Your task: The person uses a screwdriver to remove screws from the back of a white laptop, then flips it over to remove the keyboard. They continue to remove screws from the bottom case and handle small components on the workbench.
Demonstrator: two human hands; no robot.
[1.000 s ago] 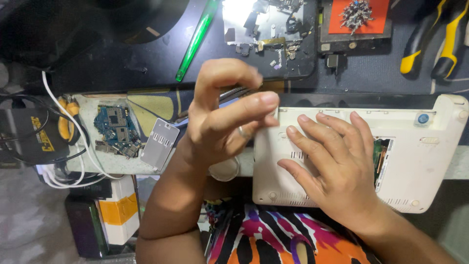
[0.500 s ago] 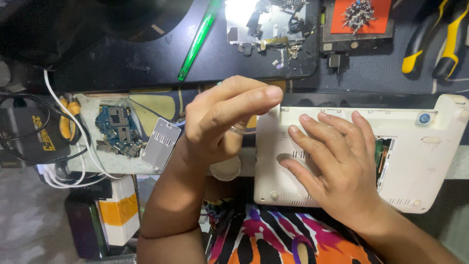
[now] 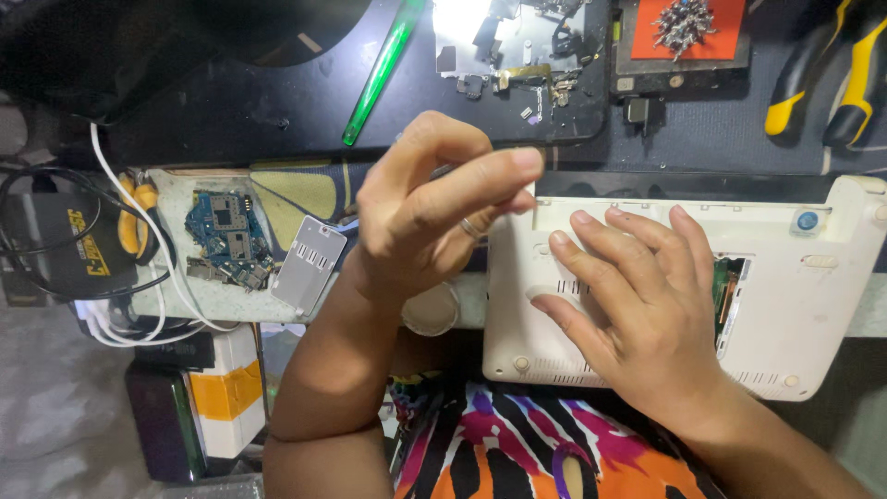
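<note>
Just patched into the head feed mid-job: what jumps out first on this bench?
The left hand is raised mid-frame with fingers pinched, though whether it holds anything is unclear. The right hand lies flat on a white laptop-like casing turned underside up at right. Further left a blue circuit board sits on a pale tray, with a green pen-like tool on the dark mat above.

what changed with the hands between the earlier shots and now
The left hand, raised over the near edge of the bench, turned: its fingers, upright a second ago, now lie level and point right toward the white device case. Whether they pinch something small cannot be told. The right hand stayed flat on the case, which did not move. The blue circuit board and green tool also stayed put.
</note>
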